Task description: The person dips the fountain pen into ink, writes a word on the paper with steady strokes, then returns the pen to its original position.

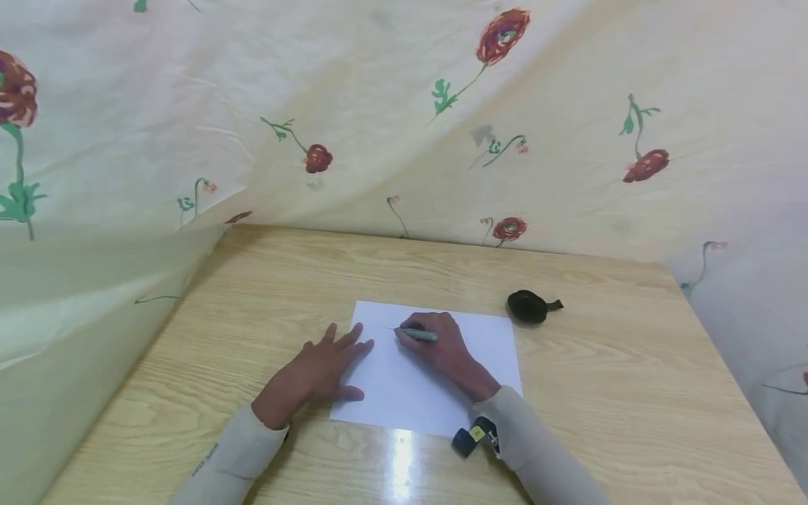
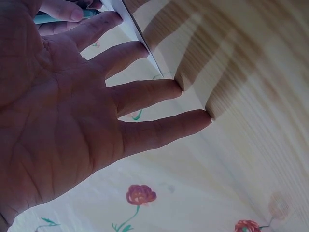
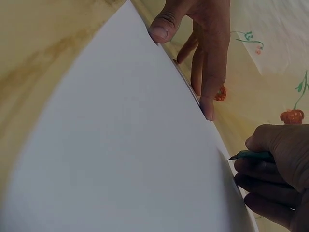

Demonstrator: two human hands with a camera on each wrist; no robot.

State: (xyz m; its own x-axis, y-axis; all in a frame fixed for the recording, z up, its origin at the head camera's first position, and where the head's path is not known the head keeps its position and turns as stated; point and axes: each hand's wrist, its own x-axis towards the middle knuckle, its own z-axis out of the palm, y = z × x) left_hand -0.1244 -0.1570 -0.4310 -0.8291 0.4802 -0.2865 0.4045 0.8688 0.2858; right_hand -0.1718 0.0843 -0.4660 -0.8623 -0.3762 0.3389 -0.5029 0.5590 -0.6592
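Left hand [image 1: 325,366] was spread across the left edge of a white paper sheet [image 1: 404,400] on the wood-grain tabletop [image 1: 631,365]. Right hand [image 1: 447,347], apart from it, pinched a teal pen [image 1: 421,334], tip at a thin line on the sheet. A round black object [image 1: 527,307] sat just beside the far right corner; floral cloth [image 1: 379,105] hung behind.

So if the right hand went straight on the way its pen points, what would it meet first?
Probably the left hand, spread over the left edge of the paper: in the head view the pen points roughly at its fingertips. It might skim past them, since depth is hard to judge.
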